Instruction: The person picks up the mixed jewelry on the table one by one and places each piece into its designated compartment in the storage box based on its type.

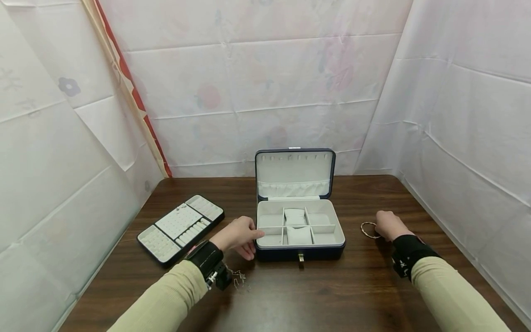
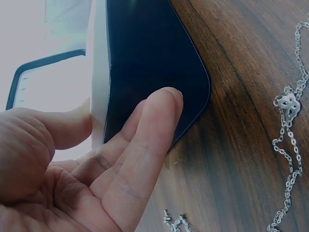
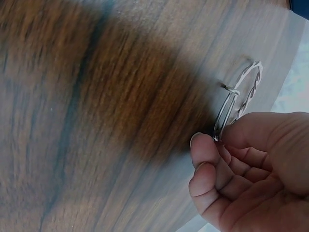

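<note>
A dark blue jewelry box (image 1: 319,254) with a white lining stands with its lid (image 1: 294,173) raised. My left hand (image 1: 238,237) grips its left wall, the thumb over the white rim (image 2: 100,72) and the fingers against the dark outer side. On the right, my right hand (image 1: 390,225) pinches a thin metal bangle (image 1: 368,229) between thumb and fingertips. The right wrist view shows the bangle's twisted band (image 3: 256,77) close over the tabletop. Two cushions, a rear one (image 1: 295,216) and a front one (image 1: 299,236), fill the box's middle compartments.
Left of the box lies a dark-edged jewelry tray (image 1: 178,224) with white ring rolls and small compartments. Silver chain necklaces (image 2: 289,140) lie on the wooden table (image 1: 315,295) near my left wrist. White patterned sheets (image 1: 265,92) hang behind and at both sides.
</note>
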Demonstrator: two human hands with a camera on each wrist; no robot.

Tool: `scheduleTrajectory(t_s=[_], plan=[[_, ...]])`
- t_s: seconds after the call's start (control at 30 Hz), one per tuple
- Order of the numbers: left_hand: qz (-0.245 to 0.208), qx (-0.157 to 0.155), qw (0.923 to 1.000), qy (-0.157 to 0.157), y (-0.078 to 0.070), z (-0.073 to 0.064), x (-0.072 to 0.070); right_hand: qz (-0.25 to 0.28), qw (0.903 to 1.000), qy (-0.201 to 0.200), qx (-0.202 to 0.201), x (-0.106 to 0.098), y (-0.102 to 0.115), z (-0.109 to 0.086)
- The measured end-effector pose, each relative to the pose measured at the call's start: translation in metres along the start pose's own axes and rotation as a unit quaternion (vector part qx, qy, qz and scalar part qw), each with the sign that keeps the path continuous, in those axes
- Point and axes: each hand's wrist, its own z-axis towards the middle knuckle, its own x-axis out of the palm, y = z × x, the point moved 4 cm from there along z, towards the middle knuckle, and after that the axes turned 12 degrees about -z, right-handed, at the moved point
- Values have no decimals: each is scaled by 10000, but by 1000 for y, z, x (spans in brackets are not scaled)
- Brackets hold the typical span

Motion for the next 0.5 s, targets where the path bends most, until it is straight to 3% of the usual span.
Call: scheduleTrajectory(t_s=[0.5], plan=[[-39, -42, 10000, 22, 1, 2, -1, 280, 9995, 151, 26, 1, -5, -2]])
